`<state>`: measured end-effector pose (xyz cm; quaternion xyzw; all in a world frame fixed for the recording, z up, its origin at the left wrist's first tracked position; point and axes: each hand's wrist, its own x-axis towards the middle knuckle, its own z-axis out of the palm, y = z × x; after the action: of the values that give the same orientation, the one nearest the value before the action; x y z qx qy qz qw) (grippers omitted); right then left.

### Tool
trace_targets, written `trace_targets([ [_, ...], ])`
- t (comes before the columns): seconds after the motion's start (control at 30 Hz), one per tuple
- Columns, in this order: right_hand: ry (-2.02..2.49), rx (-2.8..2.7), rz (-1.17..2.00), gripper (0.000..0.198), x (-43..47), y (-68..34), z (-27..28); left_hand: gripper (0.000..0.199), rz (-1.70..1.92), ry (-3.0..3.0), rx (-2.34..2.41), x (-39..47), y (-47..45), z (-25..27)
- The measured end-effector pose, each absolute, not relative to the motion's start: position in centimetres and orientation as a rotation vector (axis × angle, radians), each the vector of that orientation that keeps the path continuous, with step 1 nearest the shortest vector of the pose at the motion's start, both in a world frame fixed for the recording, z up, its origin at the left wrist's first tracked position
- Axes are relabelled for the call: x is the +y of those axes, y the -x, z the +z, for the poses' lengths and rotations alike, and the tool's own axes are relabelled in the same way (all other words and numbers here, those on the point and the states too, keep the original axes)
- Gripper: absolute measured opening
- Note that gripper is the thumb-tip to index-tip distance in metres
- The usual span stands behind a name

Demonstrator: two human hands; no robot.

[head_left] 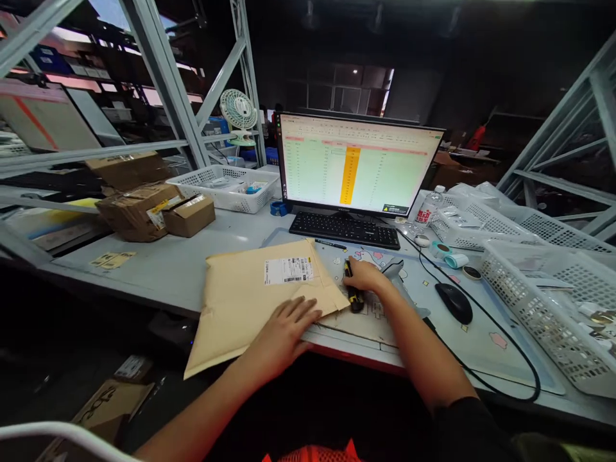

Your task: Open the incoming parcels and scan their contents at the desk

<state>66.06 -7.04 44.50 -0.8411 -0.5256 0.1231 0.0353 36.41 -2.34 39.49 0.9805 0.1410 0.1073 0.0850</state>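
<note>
A tan padded envelope (245, 301) with a white shipping label (289, 271) lies at the desk's front edge, its near left corner jutting over. My left hand (287, 327) rests flat on its lower right part, fingers stretched out. Just right of the envelope's edge, my right hand (366, 274) has its fingers around a black and yellow utility knife (356, 299). Whether the blade is out cannot be seen. Under the knife is a piece of cardboard (380, 324). Behind the envelope lies a black pen (330, 244).
A monitor (359, 167) and keyboard (344, 230) stand at the back. Right of my arm are a mouse (453, 303), its looping cable and white baskets (543, 314). Cardboard boxes (139, 208) and a white basket (245, 202) stand at left. A bottle (430, 206) is behind.
</note>
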Motion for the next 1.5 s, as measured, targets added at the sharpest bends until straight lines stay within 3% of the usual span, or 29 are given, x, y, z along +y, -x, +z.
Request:
trace_targets([
  [0.1,2.472,-1.583,0.386,0.062,-6.9,-67.2,44.5,0.085,0.299,-3.023,0.783,-1.9,-31.9,40.0],
  [0.27,2.259,-1.568,0.366,0.034,-6.9,-67.7,44.5,0.043,0.430,-3.053,1.167,-1.2,-25.2,42.3],
  [0.33,2.121,-1.544,0.321,0.029,-7.0,-67.4,44.7,0.037,0.502,-3.025,1.250,-1.2,-24.3,44.5],
  [0.53,1.476,-1.259,0.400,0.050,-9.2,-66.3,48.8,0.036,0.958,-3.018,1.312,-0.4,-25.8,54.1],
  [0.7,1.441,-1.381,0.145,0.057,-12.8,-64.0,55.1,0.031,1.133,-3.047,1.192,1.5,-27.4,59.5],
  [0.83,1.542,-1.569,-0.180,0.049,-13.8,-59.9,59.1,0.028,1.211,-3.084,1.010,2.1,-28.8,60.1],
  [0.97,1.785,-1.836,-0.295,0.046,-11.6,-55.7,60.8,0.028,1.345,-3.075,0.837,1.7,-29.6,59.7],
  [1.13,2.111,-1.787,-0.504,0.042,-8.2,-54.5,61.0,0.026,1.386,-2.988,0.958,1.8,-29.1,58.9],
  [1.3,2.085,-1.695,-0.519,0.056,-8.6,-54.1,60.8,0.026,1.424,-2.849,1.132,2.6,-28.2,58.1],
  [1.5,1.958,-2.017,-0.567,0.043,-10.0,-48.8,59.8,0.028,1.557,-2.929,0.906,2.4,-29.1,57.5],
])
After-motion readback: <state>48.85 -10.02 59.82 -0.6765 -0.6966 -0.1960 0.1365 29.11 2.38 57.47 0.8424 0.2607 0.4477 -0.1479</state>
